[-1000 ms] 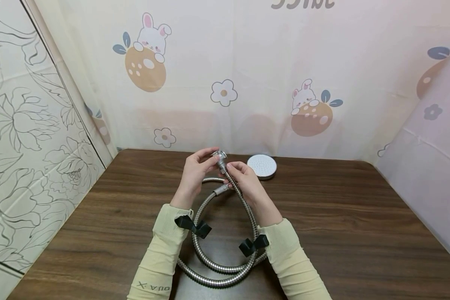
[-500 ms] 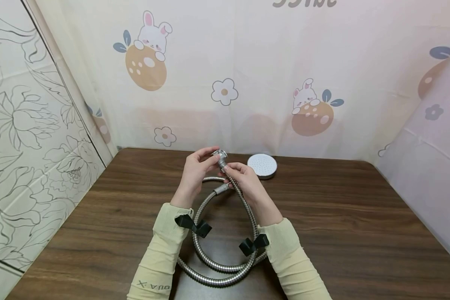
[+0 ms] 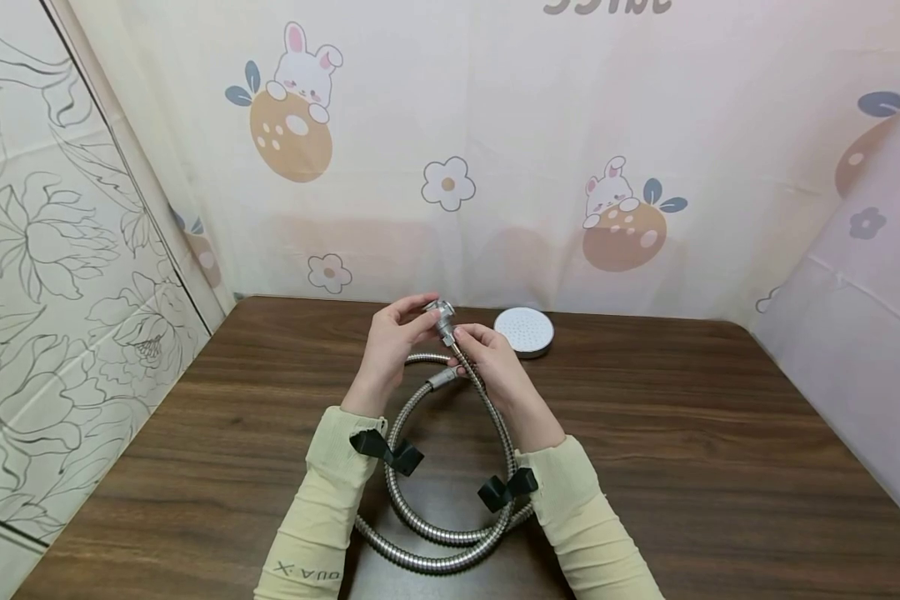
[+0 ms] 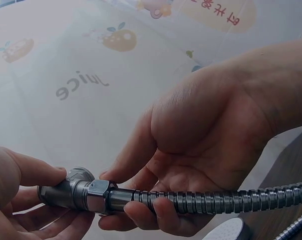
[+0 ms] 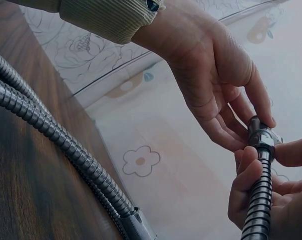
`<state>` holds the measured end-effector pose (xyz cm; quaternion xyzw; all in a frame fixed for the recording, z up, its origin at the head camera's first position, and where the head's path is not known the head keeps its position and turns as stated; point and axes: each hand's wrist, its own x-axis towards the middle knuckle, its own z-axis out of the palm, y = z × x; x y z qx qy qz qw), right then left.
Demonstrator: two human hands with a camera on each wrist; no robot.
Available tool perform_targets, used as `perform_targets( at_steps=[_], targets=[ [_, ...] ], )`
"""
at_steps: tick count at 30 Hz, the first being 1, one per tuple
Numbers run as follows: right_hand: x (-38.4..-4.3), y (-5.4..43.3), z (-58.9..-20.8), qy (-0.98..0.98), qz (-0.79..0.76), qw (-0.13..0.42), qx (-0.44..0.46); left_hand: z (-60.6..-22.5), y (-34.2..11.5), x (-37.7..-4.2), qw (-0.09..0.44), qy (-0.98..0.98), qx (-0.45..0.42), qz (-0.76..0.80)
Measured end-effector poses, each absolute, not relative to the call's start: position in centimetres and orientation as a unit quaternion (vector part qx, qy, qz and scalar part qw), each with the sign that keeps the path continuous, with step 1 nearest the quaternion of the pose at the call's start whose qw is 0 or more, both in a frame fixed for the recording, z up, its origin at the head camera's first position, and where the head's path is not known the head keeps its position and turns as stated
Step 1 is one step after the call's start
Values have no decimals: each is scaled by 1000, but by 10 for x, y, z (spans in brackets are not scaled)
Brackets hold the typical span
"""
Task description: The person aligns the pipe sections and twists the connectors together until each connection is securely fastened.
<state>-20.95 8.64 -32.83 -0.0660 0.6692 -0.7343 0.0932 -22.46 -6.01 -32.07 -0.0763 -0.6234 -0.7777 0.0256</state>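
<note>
My left hand (image 3: 390, 350) grips a silver metal fitting (image 4: 65, 194) with a short side outlet, thumb on top and fingers beneath. A flexible metal shower hose (image 3: 437, 567) joins the fitting through a shiny hex nut (image 4: 97, 196). My right hand (image 3: 498, 367) pinches that nut at the thumb, while its other fingers curl under the hose end, as the left wrist view shows. Both hands hold these parts above the far half of the table. From there the hose loops down between my forearms. Its other end has a smooth metal sleeve (image 3: 444, 379), partly behind the right hand.
A round white shower head (image 3: 523, 331) lies face up by the table's back edge, just beyond my right hand. The dark wooden table (image 3: 720, 467) extends to both sides. Patterned cloth (image 3: 450, 100) hangs behind it and along the sides.
My right thumb and fingertips shifted slightly left across the nut, then came back right to about where they were. The left hand and fitting stay in place.
</note>
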Motion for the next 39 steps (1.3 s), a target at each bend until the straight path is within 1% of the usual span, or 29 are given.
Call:
perform_targets(
  at_steps=[14,22,33,39],
  targets=[
    [-211,87,-327,683,-720,98,-77,-319,-60,-225,24,-626,-76,-776],
    [-210,87,-327,677,-726,99,-66,-319,-59,-225,29,-621,-77,-779],
    [-209,87,-327,661,-743,90,-63,-319,-59,-223,32,-629,-78,-773],
    [-209,87,-327,679,-726,88,-58,-319,-60,-224,32,-636,-74,-767]
  ],
)
